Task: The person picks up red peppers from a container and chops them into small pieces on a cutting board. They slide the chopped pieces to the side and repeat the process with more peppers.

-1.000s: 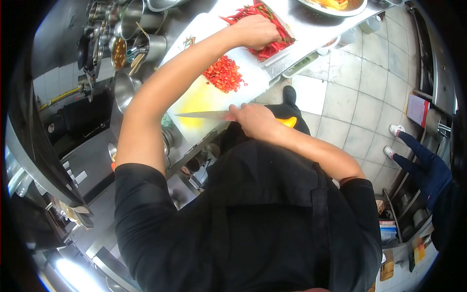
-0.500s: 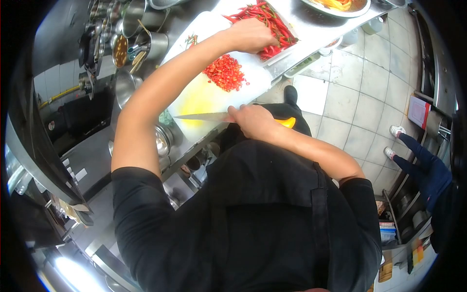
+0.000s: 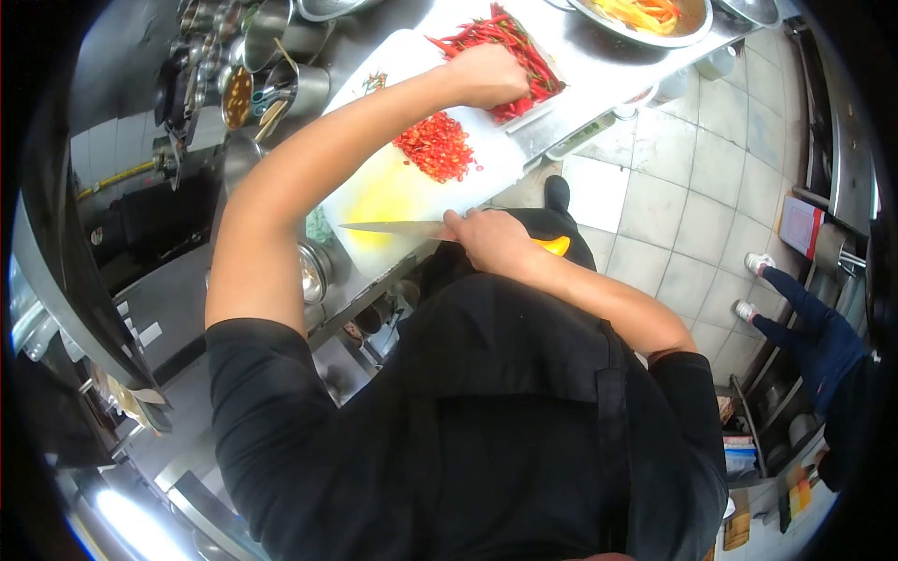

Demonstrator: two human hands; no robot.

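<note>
My left hand (image 3: 488, 75) is over the near-left side of a white tray (image 3: 559, 91) of whole red chilies (image 3: 533, 56). Its fingers curl down in a closed grip, and whatever they hold is hidden beneath the knuckles. In my right hand (image 3: 491, 238) is a knife with a yellow handle (image 3: 554, 246), gripped near the blade. The knife blade (image 3: 393, 227) points left over the near end of a white cutting board (image 3: 496, 154). A heap of chopped red chilies (image 3: 437, 147) lies on the board. Beyond my left forearm are small green stem scraps (image 3: 374, 82).
A steel bowl (image 3: 655, 39) with yellow and orange strips stands at the far right of the counter. Steel pots (image 3: 309, 89) with utensils line the left. Metal bowls (image 3: 313, 271) sit beside the board. Another person's legs (image 3: 795, 313) show at right on the tiled floor.
My left hand has drawn slightly back over the chili tray, its fingers more curled. The knife stays almost where it was; the whole view has shifted a little.
</note>
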